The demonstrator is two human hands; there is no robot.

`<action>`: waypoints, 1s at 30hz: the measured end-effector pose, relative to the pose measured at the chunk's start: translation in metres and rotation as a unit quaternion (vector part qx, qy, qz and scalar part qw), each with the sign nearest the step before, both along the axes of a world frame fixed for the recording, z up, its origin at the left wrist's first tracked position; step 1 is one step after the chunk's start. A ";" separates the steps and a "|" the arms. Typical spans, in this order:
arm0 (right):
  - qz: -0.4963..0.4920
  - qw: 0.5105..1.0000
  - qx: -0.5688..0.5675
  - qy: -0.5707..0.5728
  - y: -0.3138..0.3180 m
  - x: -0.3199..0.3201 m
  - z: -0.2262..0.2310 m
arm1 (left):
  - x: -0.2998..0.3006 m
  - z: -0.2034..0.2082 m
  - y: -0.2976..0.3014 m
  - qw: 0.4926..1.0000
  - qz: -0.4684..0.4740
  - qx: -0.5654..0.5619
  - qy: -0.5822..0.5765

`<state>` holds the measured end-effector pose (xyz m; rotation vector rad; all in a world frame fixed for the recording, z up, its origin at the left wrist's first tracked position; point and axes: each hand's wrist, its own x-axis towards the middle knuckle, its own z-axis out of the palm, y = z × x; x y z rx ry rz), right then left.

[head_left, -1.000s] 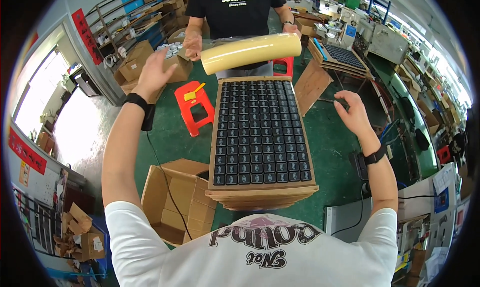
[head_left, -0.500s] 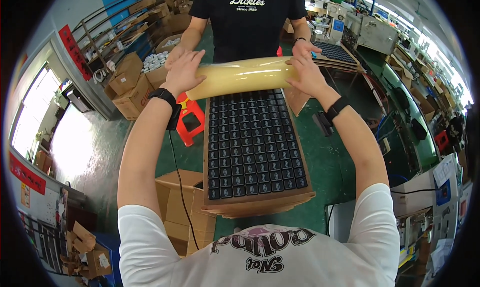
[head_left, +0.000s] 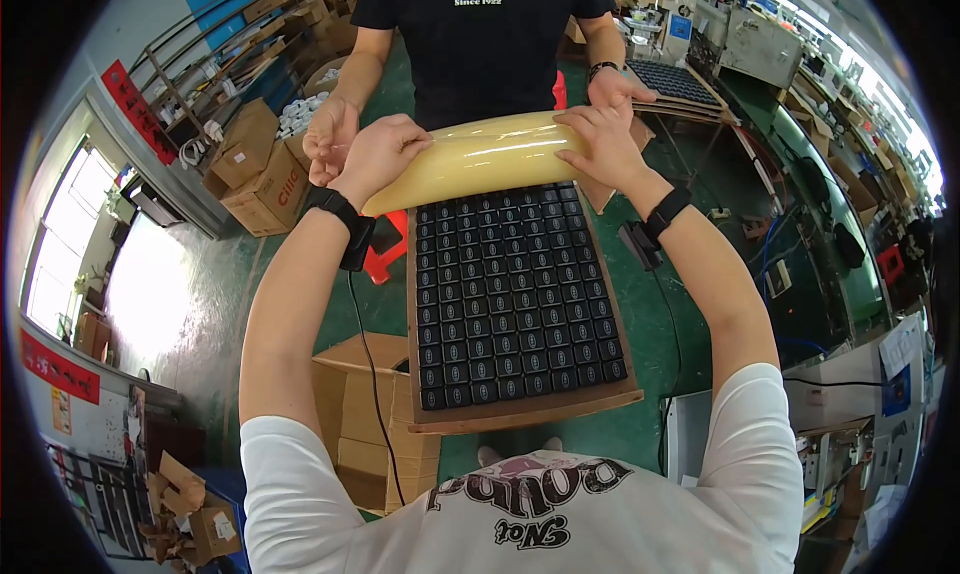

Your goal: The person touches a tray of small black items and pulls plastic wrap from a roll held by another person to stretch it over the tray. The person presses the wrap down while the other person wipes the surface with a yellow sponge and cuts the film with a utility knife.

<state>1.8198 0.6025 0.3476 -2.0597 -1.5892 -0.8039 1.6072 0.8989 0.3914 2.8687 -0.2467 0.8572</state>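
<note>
A roll of glossy, pale yellow clear film [head_left: 490, 162] lies crosswise over the far end of a board [head_left: 525, 416] bearing rows of small black square pieces [head_left: 515, 309]. My left hand [head_left: 385, 156] is closed at the roll's left end, thumb and fingers pinched together. My right hand [head_left: 603, 146] grips the roll's right end, fingers over the top and thumb on the near side. Dark straps with small boxes sit on both my wrists. Across from me a person in a black T-shirt holds out one hand [head_left: 330, 139] beside my left hand and another [head_left: 620, 89] just behind my right.
An open cardboard box [head_left: 365, 424] stands left of the board's near end. A red stool [head_left: 385, 259] shows beneath the roll. Stacked cartons [head_left: 245, 169] lie at the far left; another board of black pieces [head_left: 670, 82] rests at the far right. Cables hang from both wrists.
My left fingers, spread before, have drawn together at the roll's end. The other person's hand on the left has moved away from the roll, down and left.
</note>
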 end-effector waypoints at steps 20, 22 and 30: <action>0.064 0.972 0.197 -0.106 0.026 -0.001 0.052 | -0.026 0.045 0.001 0.998 0.017 -0.010 -0.053; 0.064 0.974 0.191 -0.107 0.024 -0.009 0.064 | -0.037 0.048 -0.004 0.999 0.008 0.015 -0.052; 0.192 0.969 0.101 -0.115 0.012 0.002 0.049 | -0.059 0.006 -0.023 0.992 0.008 0.124 0.004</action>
